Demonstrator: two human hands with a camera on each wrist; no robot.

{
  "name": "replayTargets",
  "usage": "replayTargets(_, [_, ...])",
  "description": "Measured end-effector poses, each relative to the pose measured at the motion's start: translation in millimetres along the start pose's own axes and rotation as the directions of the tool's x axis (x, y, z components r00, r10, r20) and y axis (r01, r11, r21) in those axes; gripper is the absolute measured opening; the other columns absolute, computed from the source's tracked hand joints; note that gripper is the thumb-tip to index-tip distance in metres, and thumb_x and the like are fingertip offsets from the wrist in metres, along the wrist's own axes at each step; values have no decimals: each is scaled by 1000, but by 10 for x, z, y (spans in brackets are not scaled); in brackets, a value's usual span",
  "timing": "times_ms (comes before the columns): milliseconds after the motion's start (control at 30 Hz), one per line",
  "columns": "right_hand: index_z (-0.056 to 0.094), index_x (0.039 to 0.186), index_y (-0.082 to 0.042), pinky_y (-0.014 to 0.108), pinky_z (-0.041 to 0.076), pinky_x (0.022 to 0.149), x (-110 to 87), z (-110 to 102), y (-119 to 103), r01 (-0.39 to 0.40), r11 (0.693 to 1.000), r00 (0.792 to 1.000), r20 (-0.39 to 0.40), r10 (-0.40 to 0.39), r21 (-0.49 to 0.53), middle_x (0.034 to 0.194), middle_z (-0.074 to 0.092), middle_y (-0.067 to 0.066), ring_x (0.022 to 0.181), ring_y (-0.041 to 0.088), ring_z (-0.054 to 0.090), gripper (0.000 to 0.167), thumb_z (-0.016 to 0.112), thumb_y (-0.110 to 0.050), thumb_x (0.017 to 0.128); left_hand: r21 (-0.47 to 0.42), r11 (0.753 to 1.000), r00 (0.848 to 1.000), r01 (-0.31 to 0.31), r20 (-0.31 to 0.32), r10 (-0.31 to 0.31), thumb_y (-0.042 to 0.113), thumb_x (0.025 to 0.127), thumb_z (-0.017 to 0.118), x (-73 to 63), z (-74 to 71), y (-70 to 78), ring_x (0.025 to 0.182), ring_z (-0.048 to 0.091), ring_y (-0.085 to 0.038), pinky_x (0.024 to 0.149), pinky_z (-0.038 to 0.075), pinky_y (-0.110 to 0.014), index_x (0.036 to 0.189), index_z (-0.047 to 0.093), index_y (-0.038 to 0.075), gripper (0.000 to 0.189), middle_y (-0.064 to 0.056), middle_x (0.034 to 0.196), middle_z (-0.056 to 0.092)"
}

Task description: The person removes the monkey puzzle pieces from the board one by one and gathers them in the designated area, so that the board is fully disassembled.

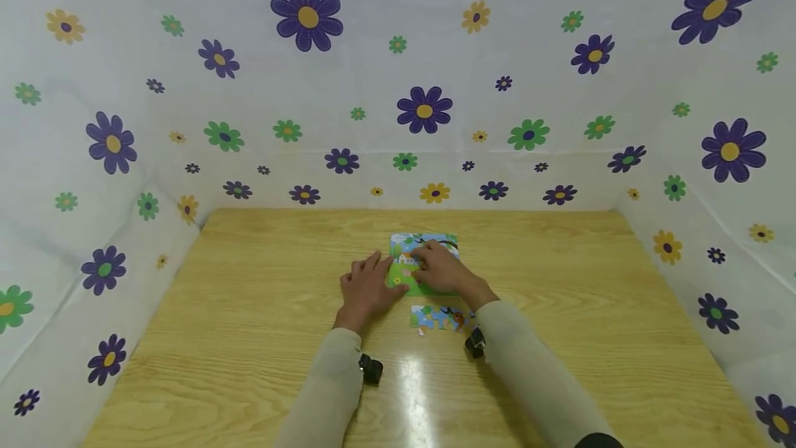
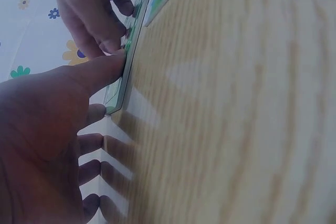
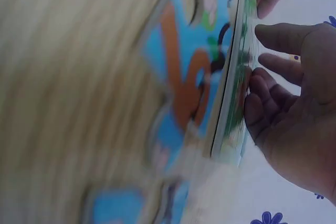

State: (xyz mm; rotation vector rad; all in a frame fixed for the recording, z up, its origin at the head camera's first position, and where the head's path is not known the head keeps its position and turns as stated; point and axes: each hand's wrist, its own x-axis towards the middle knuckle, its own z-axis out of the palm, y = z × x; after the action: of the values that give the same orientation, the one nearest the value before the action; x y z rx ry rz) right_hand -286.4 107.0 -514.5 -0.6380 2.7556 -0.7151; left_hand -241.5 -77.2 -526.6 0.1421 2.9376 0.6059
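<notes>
A flat jigsaw board with a blue-sky and green-grass picture lies on the wooden table. My left hand is at its left side, fingers spread; the thumb reaches onto the near edge of the board, as the left wrist view also shows. Over the board's middle is my right hand, its fingertips touching or just above the surface. In the right wrist view its thumb and index finger are extended and the other fingers bent; no piece shows between them. Loose puzzle pieces lie between the board and me, some joined or overlapping.
The wooden table extends on both sides of the board. White cloth printed with flowers hangs behind and at both sides. A small black camera is strapped to each wrist.
</notes>
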Motion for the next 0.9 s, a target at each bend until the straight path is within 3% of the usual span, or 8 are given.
replayTargets(167, [56, 134, -8, 44, 48, 92, 91, 51, -73, -69, 998, 997, -33, 68, -10, 126, 53, 15, 105, 25, 55, 45, 63, -24, 94, 3, 1000, 1000, 7, -4, -7, 61, 88, 57, -7, -14, 2, 140, 30, -35, 103, 29, -62, 149, 40, 28, 71, -1, 160, 26])
replayTargets(433, [60, 124, -12, 41, 49, 85, 167, 101, -132, -177, 984, 983, -43, 176, -11, 122, 53, 11, 103, 26, 55, 31, 61, -23, 95, -9, 1000, 1000, -1, -5, 1, 59, 89, 58, -6, -4, 1, 139, 31, -35, 102, 30, -62, 149, 40, 26, 71, -2, 159, 28])
replayTargets(633, [57, 125, -12, 44, 48, 87, 167, 68, -178, -195, 980, 981, -20, 194, -28, 122, 54, 12, 106, 27, 55, 31, 60, -23, 96, 2, 1000, 1000, 1, -12, -1, 60, 89, 58, 5, 2, -3, 139, 31, -35, 102, 30, -61, 149, 40, 28, 71, -1, 160, 28])
replayTargets(900, [57, 120, -14, 41, 49, 83, 155, 116, -154, -165, 986, 984, -68, 164, -3, 114, 56, 10, 100, 23, 55, 28, 64, -20, 94, 8, 1000, 1000, 5, -1, -5, 61, 88, 58, -3, 9, -10, 138, 32, -35, 101, 31, -60, 149, 40, 29, 71, -1, 160, 28])
